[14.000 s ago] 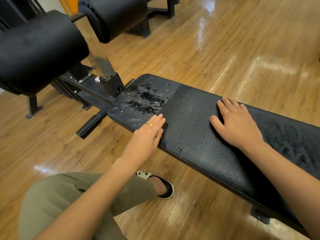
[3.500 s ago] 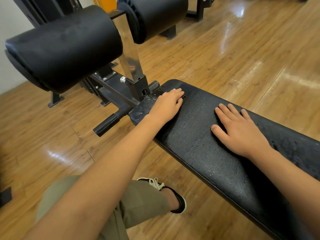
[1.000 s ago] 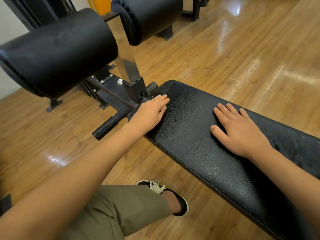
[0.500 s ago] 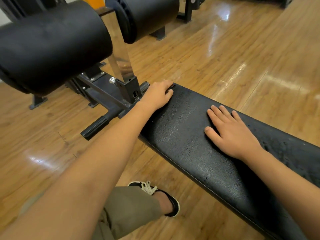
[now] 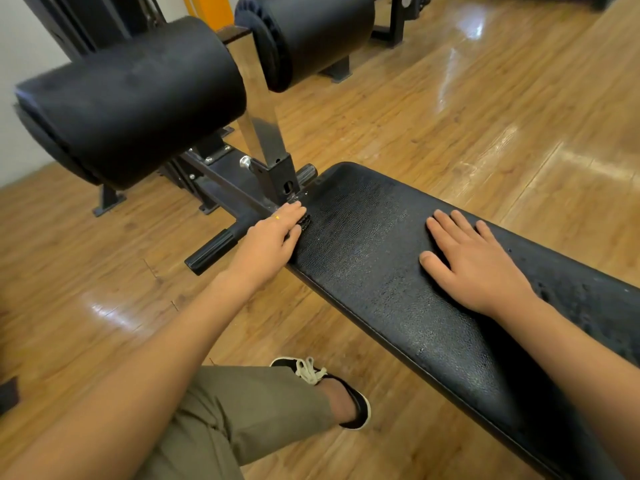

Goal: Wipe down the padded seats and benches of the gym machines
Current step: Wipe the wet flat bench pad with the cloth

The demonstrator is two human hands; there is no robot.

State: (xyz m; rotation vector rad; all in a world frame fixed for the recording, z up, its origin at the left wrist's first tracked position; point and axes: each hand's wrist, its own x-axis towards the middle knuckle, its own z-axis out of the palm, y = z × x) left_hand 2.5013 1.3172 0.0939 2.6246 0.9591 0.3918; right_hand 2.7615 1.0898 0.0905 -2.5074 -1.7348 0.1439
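Note:
A long black padded bench (image 5: 381, 271) runs from the centre toward the lower right. Its left part looks evenly damp, while the far right part (image 5: 588, 299) shows blotchy marks. My left hand (image 5: 270, 240) lies on the bench's left end by the frame post, fingers and thumb holding a small black wad of cloth (image 5: 305, 224) against the pad. Only the edge of the cloth shows past my fingertips. My right hand (image 5: 474, 265) rests flat on the middle of the bench, fingers spread and straight, holding nothing.
Two large black roller pads (image 5: 138, 98) (image 5: 311, 32) hang on a steel post (image 5: 263, 133) just beyond the bench end. A black foot bar (image 5: 214, 251) sticks out to the left. Glossy wood floor (image 5: 485, 98) surrounds the bench; my knee and shoe (image 5: 332, 393) are below.
My left hand has slid back from the far corner of the bench end toward its near-left edge. My right hand has stayed flat in place.

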